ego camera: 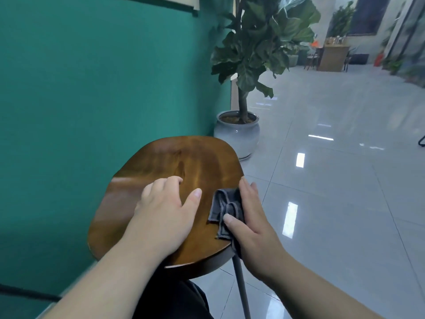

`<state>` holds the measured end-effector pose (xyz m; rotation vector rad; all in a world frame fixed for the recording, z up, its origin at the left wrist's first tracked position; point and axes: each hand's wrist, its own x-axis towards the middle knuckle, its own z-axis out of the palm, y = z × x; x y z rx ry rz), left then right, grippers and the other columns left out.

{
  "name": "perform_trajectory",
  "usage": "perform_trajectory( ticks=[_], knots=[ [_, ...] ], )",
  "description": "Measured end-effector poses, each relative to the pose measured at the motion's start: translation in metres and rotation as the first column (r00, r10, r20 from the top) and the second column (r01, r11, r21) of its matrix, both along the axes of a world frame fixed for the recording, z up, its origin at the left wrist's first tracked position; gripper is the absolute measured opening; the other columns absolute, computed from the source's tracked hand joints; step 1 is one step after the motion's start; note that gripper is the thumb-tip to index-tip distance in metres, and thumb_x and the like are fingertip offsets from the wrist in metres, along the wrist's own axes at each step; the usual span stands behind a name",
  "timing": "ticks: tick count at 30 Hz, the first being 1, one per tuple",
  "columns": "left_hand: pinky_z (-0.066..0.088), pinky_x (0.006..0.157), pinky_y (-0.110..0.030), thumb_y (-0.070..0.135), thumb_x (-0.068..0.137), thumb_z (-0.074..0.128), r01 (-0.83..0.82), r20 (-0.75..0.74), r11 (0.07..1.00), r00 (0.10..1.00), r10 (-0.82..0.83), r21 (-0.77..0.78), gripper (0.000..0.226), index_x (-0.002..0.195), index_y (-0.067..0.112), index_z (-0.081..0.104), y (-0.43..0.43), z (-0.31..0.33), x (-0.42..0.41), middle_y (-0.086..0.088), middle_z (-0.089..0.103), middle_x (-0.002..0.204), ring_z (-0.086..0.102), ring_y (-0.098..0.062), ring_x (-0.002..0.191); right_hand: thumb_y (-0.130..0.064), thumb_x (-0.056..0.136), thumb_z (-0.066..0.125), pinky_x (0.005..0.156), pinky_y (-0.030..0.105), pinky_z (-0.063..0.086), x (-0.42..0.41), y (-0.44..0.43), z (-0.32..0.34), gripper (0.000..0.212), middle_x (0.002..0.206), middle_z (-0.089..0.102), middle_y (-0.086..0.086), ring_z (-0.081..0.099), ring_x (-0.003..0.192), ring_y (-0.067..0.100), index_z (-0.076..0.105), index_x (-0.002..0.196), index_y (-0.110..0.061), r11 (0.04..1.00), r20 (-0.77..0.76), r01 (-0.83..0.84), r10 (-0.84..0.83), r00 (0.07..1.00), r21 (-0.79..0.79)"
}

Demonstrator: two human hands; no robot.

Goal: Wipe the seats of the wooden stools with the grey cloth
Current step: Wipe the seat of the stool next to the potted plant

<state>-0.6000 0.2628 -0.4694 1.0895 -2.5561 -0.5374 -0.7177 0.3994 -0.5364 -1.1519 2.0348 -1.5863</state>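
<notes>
One wooden stool (174, 162) only in view; count of other seats unknown, so overall progress hard to judge.

At far left, green wall (92, 88), right beside the seat's left and far edges. Little room there for a wide stroke; short passes along the rim likely safer for the knuckles.

On the near left part of the seat, left hand (165, 212): palm down on the wood, fingers loosely spread and slightly bent, thumb out to the right, gripping nothing. Probably there to steady the stool.

Just right of that thumb, grey cloth (224, 206): bunched into folds, lying on the seat at its near right edge, one end drooping over the rim.

On the cloth, right hand (250, 226): fingers straight and close together, pointing far along the right rim, thumb laid across the near fold. Presses the cloth down rather than clutching it.

Reads as mid-wipe on this seat. No clear line between wiped and unwiped wood; the broad centre, far half and left side perhaps left to cover.

Below the right hand, grey stool leg (240, 288), slanting down to the floor.

Farther right, potted plant (238, 134) near the seat's far right edge, apart from it. Beyond, glossy tiled floor (333, 180), wide and open: plenty of room for the right elbow.
</notes>
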Motion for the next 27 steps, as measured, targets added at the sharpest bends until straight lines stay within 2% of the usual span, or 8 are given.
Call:
perform_trajectory(
  ticks=[3,5,7,13,17,20,23,27],
  knots=[
    [0.034,0.114,-0.042,0.063,0.096,0.031,0.01,0.033,1.0,0.999,-0.009,-0.015,0.056,0.141,0.031,0.038,0.003,-0.008,-0.005,0.008,0.04,0.148,0.03,-0.016,0.139,-0.045,0.081,0.057,0.11,0.041,0.039,-0.028,-0.013,0.004,0.079,0.16,0.034,-0.007,0.037,0.14,0.011,0.027,0.154,-0.044,0.999,0.178,0.019,-0.009,0.984,-0.051],
    [0.033,0.115,-0.042,0.063,0.096,0.03,0.013,0.041,0.999,0.999,-0.012,-0.03,0.056,0.141,0.031,0.039,0.004,-0.012,-0.006,0.008,0.041,0.147,0.032,-0.016,0.139,-0.031,0.084,0.059,0.107,0.048,0.045,-0.045,-0.02,0.013,0.06,0.141,0.058,-0.006,0.057,0.126,0.016,0.046,0.141,-0.044,0.997,0.241,-0.003,0.023,0.97,-0.083],
    [0.034,0.115,-0.043,0.064,0.096,0.03,0.014,0.047,0.999,0.999,-0.012,-0.039,0.057,0.141,0.031,0.039,0.004,-0.013,-0.008,0.007,0.042,0.147,0.033,-0.017,0.139,-0.021,0.085,0.058,0.106,0.051,0.048,-0.056,-0.027,0.022,0.053,0.125,0.069,-0.006,0.065,0.117,0.02,0.053,0.134,-0.042,0.992,0.345,-0.019,0.061,0.937,-0.122],
    [0.034,0.115,-0.043,0.065,0.096,0.029,0.004,0.097,0.998,0.995,0.002,-0.062,0.059,0.141,0.028,0.04,0.003,-0.014,-0.009,0.005,0.045,0.145,0.036,-0.018,0.137,-0.022,0.082,0.058,0.104,0.048,0.05,-0.045,-0.027,0.022,0.062,0.124,0.07,-0.008,0.067,0.114,0.018,0.05,0.14,-0.042,0.986,0.446,0.036,0.041,0.894,-0.163],
    [0.032,0.116,-0.044,0.064,0.097,0.028,0.015,0.124,0.995,0.992,-0.002,-0.1,0.059,0.141,0.026,0.041,0.002,-0.016,-0.009,0.003,0.046,0.144,0.036,-0.02,0.137,-0.027,0.083,0.056,0.096,0.042,0.054,-0.014,-0.008,0.01,0.05,0.117,0.07,-0.019,0.068,0.11,0.014,0.054,0.109,-0.07,0.986,0.411,0.05,0.019,0.911,-0.158],
    [0.032,0.116,-0.044,0.063,0.098,0.027,0.021,0.128,0.994,0.992,-0.008,-0.107,0.059,0.14,0.025,0.042,0.001,-0.016,-0.008,0.002,0.047,0.143,0.037,-0.021,0.136,-0.042,0.082,0.06,0.094,0.048,0.056,0.011,0.003,-0.006,0.068,0.138,0.057,-0.018,0.063,0.118,0.016,0.031,0.14,-0.064,0.991,0.386,0.06,-0.008,0.922,-0.122],
    [0.032,0.114,-0.044,0.063,0.098,0.028,0.012,0.125,0.994,0.992,0.002,-0.112,0.058,0.139,0.025,0.042,0.002,-0.015,-0.007,0.001,0.048,0.142,0.038,-0.022,0.135,-0.051,0.079,0.061,0.086,0.048,0.059,0.02,0.001,-0.014,0.085,0.153,0.04,-0.017,0.054,0.129,0.021,0.015,0.151,-0.056,0.992,0.375,0.087,-0.045,0.926,-0.095],
    [0.033,0.113,-0.043,0.063,0.098,0.027,0.011,0.129,0.995,0.992,0.002,-0.103,0.057,0.136,0.024,0.043,0.002,-0.015,-0.006,0.001,0.049,0.139,0.04,-0.022,0.132,-0.038,0.08,0.062,0.1,0.053,0.05,0.007,-0.006,-0.002,0.06,0.132,0.062,-0.009,0.062,0.12,0.022,0.044,0.136,-0.049,0.985,0.323,0.129,-0.085,0.943,-0.117]
  ],
)
